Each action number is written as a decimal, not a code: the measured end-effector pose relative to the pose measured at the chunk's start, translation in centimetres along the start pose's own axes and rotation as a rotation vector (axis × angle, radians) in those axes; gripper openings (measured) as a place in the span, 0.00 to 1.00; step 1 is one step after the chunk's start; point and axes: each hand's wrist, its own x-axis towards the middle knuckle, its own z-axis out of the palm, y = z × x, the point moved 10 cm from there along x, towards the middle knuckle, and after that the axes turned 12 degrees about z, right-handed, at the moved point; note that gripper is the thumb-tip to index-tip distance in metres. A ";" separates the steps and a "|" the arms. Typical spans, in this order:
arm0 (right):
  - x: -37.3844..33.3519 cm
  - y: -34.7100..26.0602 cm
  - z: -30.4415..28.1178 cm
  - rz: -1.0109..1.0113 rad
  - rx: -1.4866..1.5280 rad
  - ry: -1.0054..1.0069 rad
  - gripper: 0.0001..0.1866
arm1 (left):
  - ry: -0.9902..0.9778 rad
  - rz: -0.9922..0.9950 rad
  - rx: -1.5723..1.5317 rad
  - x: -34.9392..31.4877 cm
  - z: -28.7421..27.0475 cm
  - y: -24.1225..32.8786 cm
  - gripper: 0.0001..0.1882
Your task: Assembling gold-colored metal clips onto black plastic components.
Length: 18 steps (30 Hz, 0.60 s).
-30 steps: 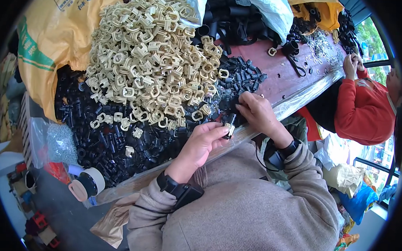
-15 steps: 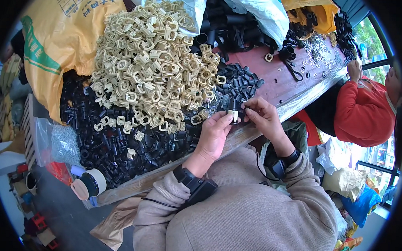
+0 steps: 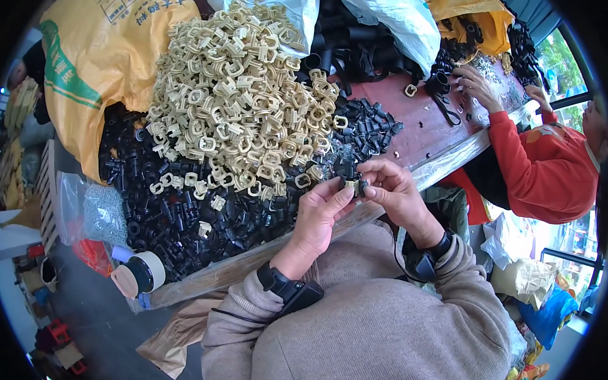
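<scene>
Black part [image 3: 347, 170] with a small beige piece [image 3: 351, 185] at its lower end, held between both hands just above the near edge of the worktop [image 3: 427, 127]. Left hand [image 3: 320, 211] closed around it from below, thumb and fingertips pinching the beige piece; right hand [image 3: 391, 190] closed on the black part from the right side, fingers curled over it. Part looks like moulded plastic, matte, angular; fine detail too small to tell. Just beyond the hands: black heap [image 3: 183, 206] of similar small plastic parts, spread across the left and middle of the worktop. On top of it, beige heap [image 3: 233, 107] of loop-shaped, rounded-square plastic clips, a few strays scattered down over the black ones. Worktop surface reddish-brown, bare at right, with a pale worn front edge. Yellow sack [image 3: 94, 62] of woven material lies at left; white bags [image 3: 390, 19] at the far side. Tape roll [image 3: 144, 273] sits at the near left corner. At right, another person in a red sleeve [image 3: 533, 158] has hands on small parts at the worktop's far end. Both wrists of the wearer carry dark bands; sleeves grey-brown knit.
</scene>
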 end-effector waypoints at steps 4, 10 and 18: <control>-1.0 -0.5 0.5 -0.069 -0.203 0.081 0.12 | -0.021 0.001 0.005 -0.5 0.1 0.0 0.14; -1.5 -1.6 0.6 -0.281 -0.574 0.207 0.13 | -0.013 -0.019 0.011 -0.5 -0.1 -0.3 0.12; -1.0 -3.3 1.7 -0.505 -0.859 0.230 0.14 | -0.006 -0.085 -0.056 0.7 -0.5 -1.0 0.15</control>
